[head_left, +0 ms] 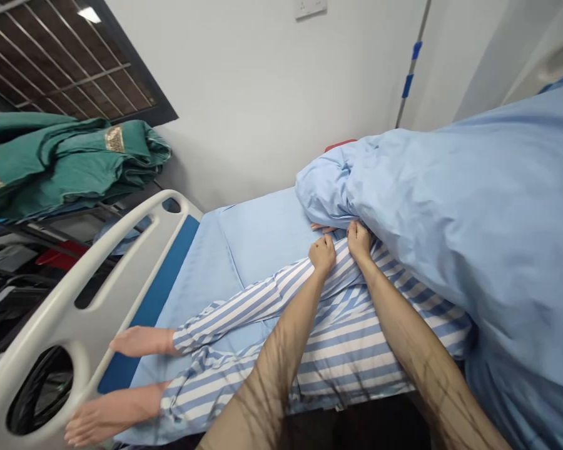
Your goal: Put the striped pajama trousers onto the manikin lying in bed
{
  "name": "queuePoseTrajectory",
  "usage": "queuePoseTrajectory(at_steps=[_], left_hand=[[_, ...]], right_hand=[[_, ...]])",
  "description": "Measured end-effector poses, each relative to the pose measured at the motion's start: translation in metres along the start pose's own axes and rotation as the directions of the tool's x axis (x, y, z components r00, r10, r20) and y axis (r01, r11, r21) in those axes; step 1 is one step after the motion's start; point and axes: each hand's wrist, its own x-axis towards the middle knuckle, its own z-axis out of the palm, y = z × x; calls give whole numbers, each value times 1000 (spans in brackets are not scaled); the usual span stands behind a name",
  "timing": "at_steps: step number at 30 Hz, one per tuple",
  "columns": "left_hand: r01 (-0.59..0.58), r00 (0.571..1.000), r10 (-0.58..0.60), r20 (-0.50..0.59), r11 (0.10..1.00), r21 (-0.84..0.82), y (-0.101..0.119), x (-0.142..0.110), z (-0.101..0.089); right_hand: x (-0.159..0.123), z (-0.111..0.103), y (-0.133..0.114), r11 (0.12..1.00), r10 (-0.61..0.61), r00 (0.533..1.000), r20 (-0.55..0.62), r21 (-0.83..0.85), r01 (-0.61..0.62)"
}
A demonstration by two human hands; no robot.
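A figure in blue and white striped pyjamas lies on a bed with a light blue sheet; its two bare feet rest near the footboard. A light blue duvet is bunched over its upper part. My left hand is closed on the striped cloth at the sleeve or waist. My right hand is closed close beside it, at the edge where the duvet meets the pyjamas. What the right fingers pinch, stripe or duvet, is hard to tell.
A white plastic footboard with oval cut-outs bounds the bed at the left. Folded green cloths are stacked on a trolley beyond it. A white wall stands behind, with a barred window at upper left.
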Motion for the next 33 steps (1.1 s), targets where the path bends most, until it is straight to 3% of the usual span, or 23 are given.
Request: queuePoseTrajectory(at_steps=[2,4,6,8,10,11,13,14,16,18,23,27,33], left_hand=[[-30,1000,29,-8,995,-94,-12,1,-9],[-42,999,35,-40,984,-175,-36,4,-36],[-29,998,16,-61,975,-218,-73,7,-83],[24,996,-42,-82,978,-206,-121,5,-145],[130,969,-158,-191,980,-153,-174,-5,-207],[186,935,-218,-281,973,-135,-200,-13,-233],[294,865,-288,-411,955,-50,-247,-33,-268],[316,857,-302,-417,948,-36,-267,-43,-277],[364,846,-333,-416,931,-6,-294,-58,-278],[428,840,-372,-394,902,61,-306,-65,-268],[499,854,-402,-331,813,300,-305,-63,-254],[495,860,-387,-333,792,359,-304,-65,-254],[464,874,-333,-353,789,403,-304,-70,-250]], right_hand=[[0,2,5,999,10,998,69,-52,-6],[-2,3,6,996,4,995,102,-93,6],[-4,3,5,993,4,995,101,-115,8],[-5,3,3,991,0,996,90,-130,12],[-7,4,3,989,-7,996,86,-150,20],[-7,5,4,987,-10,996,86,-160,23],[-9,5,5,985,-2,998,67,-175,13],[-9,5,6,984,7,999,51,-177,2],[-8,3,7,983,25,999,28,-181,-20],[-7,0,4,977,27,999,41,-213,-17],[-34,14,-33,953,-82,987,136,-278,117],[-108,62,-94,970,-197,939,281,-85,228],[-236,138,-183,923,-382,766,518,265,280]])
